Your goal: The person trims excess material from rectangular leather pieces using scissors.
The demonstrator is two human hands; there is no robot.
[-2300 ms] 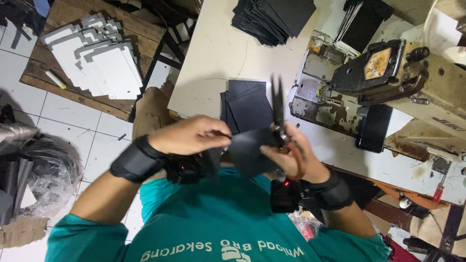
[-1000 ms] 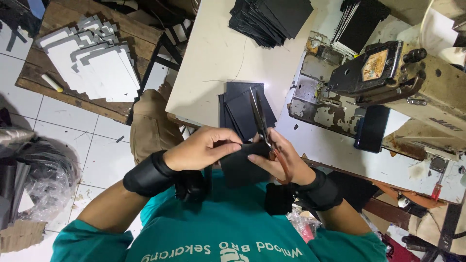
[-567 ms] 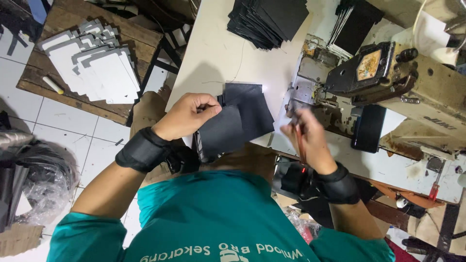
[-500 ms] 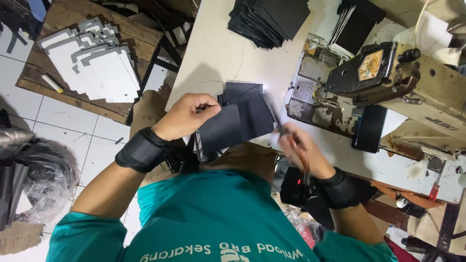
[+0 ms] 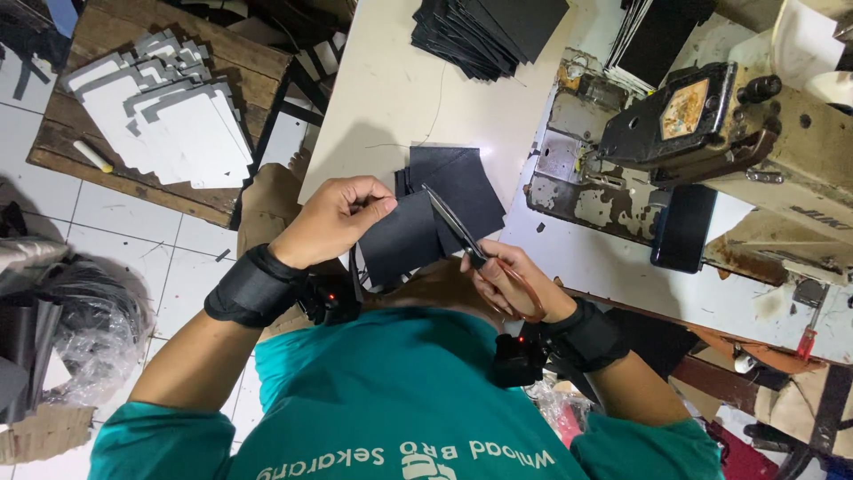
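Half a second ago the right hand [image 5: 508,283] hung low beside the black sheet with its scissors pointing down; it has since come up, and the scissors [image 5: 458,229] now lie slanting across the black piece [image 5: 402,238], blades up and to the left. The left hand [image 5: 333,218], closed in a pinching grip on the piece's upper left corner, has barely shifted. The right grip is closed through the reddish scissor handles.

The held piece hangs over the near edge of the pale worktop [image 5: 391,98], just above the person's chest. Beyond the left grip, flat black pieces [image 5: 458,173] lie on the worktop, partly behind the held one. Farther past them the worktop is bare up to a fanned stack of black sheets [image 5: 489,31] at the far edge.

Right of the right grip stands a worn sewing machine [image 5: 711,133] bearing an orange-brown rectangular plate. Left of the left grip, well apart on a wooden pallet [image 5: 62,151], lie stacked grey-white cut boards [image 5: 169,120].
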